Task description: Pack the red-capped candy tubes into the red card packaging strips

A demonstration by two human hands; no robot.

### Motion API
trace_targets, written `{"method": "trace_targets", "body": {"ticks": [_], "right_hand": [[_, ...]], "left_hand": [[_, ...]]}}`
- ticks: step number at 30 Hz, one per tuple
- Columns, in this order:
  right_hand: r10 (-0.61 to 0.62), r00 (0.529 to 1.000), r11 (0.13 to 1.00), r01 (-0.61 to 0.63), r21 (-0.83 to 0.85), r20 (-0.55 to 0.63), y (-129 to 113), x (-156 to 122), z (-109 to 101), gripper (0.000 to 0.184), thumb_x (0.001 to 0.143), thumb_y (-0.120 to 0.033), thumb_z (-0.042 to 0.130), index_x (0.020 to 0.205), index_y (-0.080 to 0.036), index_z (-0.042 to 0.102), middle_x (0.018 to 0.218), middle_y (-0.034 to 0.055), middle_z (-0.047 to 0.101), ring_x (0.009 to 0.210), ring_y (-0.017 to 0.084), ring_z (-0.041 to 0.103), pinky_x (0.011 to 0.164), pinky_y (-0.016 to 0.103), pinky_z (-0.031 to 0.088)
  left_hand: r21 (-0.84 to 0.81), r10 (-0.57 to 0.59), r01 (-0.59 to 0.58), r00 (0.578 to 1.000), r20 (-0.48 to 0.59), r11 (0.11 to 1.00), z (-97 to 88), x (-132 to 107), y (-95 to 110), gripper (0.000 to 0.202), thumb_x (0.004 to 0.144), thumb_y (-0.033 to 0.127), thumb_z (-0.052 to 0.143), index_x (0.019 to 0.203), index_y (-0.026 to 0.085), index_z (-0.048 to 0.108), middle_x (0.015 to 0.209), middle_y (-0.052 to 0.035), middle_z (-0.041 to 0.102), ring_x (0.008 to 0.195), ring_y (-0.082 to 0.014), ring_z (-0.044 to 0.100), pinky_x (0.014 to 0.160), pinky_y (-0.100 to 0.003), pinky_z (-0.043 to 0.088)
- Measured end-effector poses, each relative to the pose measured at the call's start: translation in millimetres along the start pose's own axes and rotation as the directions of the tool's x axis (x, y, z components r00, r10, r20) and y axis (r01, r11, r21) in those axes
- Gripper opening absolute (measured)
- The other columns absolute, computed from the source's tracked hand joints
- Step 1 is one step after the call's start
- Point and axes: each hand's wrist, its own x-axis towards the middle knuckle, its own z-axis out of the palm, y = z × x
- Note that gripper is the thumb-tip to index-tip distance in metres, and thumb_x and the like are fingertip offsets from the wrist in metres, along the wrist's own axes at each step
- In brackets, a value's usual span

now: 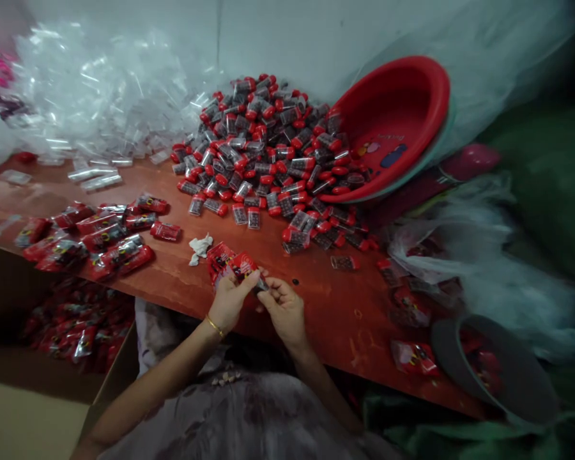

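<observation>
Near the table's front edge, my left hand [229,303] is closed round red printed plastic packets [243,263], its thumb lying on top. The fingers of my right hand [287,312] are pinched at the near end of the same packet, where something dark and shiny shows; whether it is a small container is hard to tell. Just beyond the hands is a crumpled white scrap [200,248]. A large heap of small clear containers with red caps [253,160] lies behind. Filled red packets [108,233] are gathered to the left of my hands.
A red basin [393,121] leans tilted at the heap's right side. Clear plastic wrappers [105,83] pile up at the back left. Below the left edge, a cardboard box [112,364] holds many red packets. A grey tub [512,370] and plastic bags [498,275] are at right.
</observation>
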Motion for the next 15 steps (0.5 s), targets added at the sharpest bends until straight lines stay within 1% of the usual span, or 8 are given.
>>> {"method": "trace_targets", "body": {"ticks": [4, 5, 7, 9, 11, 13, 14, 15], "right_hand": [[-0.055, 0.997, 0.998, 0.053, -0.033, -0.048, 7, 2, -6, 0.024, 0.063, -0.028, 0.072, 0.063, -0.02, 0.05, 0.049, -0.0087, 0.053, 0.041, 0.006, 0.048, 0.044, 0.018, 0.044], [-0.081, 0.995, 0.995, 0.078, -0.054, -0.052, 9, 2, -7, 0.025, 0.063, -0.028, 0.072, 0.062, -0.02, 0.049, 0.05, -0.0086, 0.053, 0.042, 0.006, 0.048, 0.045, 0.018, 0.044], [-0.146, 0.989, 0.982, 0.14, -0.125, -0.038, 12, 5, -9, 0.022, 0.066, -0.03, 0.07, 0.064, -0.02, 0.05, 0.054, -0.0071, 0.054, 0.046, 0.007, 0.05, 0.047, 0.019, 0.044], [-0.209, 0.978, 0.947, 0.203, -0.247, 0.003, 15, 10, -10, 0.016, 0.072, -0.033, 0.065, 0.07, -0.02, 0.055, 0.061, -0.0041, 0.059, 0.053, 0.01, 0.055, 0.053, 0.021, 0.047], [-0.247, 0.967, 0.881, 0.247, -0.403, 0.053, 17, 17, -12, 0.015, 0.078, -0.035, 0.06, 0.078, -0.02, 0.058, 0.069, -0.001, 0.064, 0.06, 0.012, 0.059, 0.059, 0.024, 0.049], [-0.263, 0.961, 0.795, 0.268, -0.544, 0.09, 20, 25, -12, 0.017, 0.081, -0.036, 0.056, 0.085, -0.02, 0.059, 0.074, 0.0014, 0.067, 0.065, 0.014, 0.061, 0.064, 0.026, 0.05], [-0.271, 0.957, 0.754, 0.276, -0.596, 0.1, 21, 29, -12, 0.019, 0.082, -0.037, 0.055, 0.087, -0.02, 0.059, 0.076, 0.0023, 0.067, 0.066, 0.015, 0.062, 0.064, 0.027, 0.05], [-0.281, 0.954, 0.718, 0.283, -0.637, 0.107, 23, 32, -11, 0.021, 0.083, -0.038, 0.054, 0.09, -0.02, 0.06, 0.077, 0.0031, 0.068, 0.066, 0.015, 0.063, 0.065, 0.028, 0.05]], "left_hand": [[-0.004, -0.045, 0.046, 0.989, 0.141, 0.999, 3.0, -3, -8, 0.036, 0.061, 0.043, 0.077, 0.077, 0.012, 0.068, 0.072, -0.0034, 0.068, 0.063, -0.0111, 0.059, 0.064, -0.024, 0.047], [-0.007, -0.048, 0.049, 0.987, 0.155, 0.999, 3.2, -4, -9, 0.035, 0.061, 0.042, 0.077, 0.077, 0.012, 0.068, 0.072, -0.003, 0.068, 0.063, -0.0107, 0.058, 0.064, -0.024, 0.047], [-0.017, -0.055, 0.058, 0.989, 0.141, 0.998, -0.5, -3, -8, 0.035, 0.06, 0.04, 0.079, 0.077, 0.012, 0.068, 0.073, -0.0031, 0.068, 0.067, -0.0116, 0.061, 0.07, -0.024, 0.048], [-0.05, -0.052, 0.056, 0.996, 0.071, 0.997, -12.7, 1, 4, 0.034, 0.06, 0.037, 0.08, 0.079, 0.012, 0.068, 0.076, -0.0042, 0.069, 0.073, -0.0139, 0.064, 0.076, -0.026, 0.048], [-0.13, -0.04, 0.033, 0.998, -0.052, 0.991, -34.5, 10, 27, 0.028, 0.067, 0.036, 0.075, 0.081, 0.013, 0.066, 0.082, -0.0053, 0.07, 0.08, -0.016, 0.066, 0.08, -0.028, 0.049], [-0.239, -0.039, -0.015, 0.975, -0.22, 0.971, -62.0, 19, 56, 0.025, 0.079, 0.039, 0.063, 0.083, 0.015, 0.063, 0.088, -0.0059, 0.07, 0.086, -0.0161, 0.066, 0.082, -0.028, 0.049], [-0.283, -0.033, -0.055, 0.955, -0.296, 0.957, -75.4, 22, 69, 0.031, 0.084, 0.045, 0.053, 0.085, 0.015, 0.062, 0.091, -0.0073, 0.07, 0.089, -0.0158, 0.066, 0.082, -0.028, 0.049], [-0.311, -0.021, -0.093, 0.938, -0.346, 0.946, -87.3, 25, 80, 0.041, 0.087, 0.051, 0.044, 0.087, 0.015, 0.061, 0.095, -0.0089, 0.069, 0.092, -0.0162, 0.065, 0.081, -0.029, 0.05]]}}
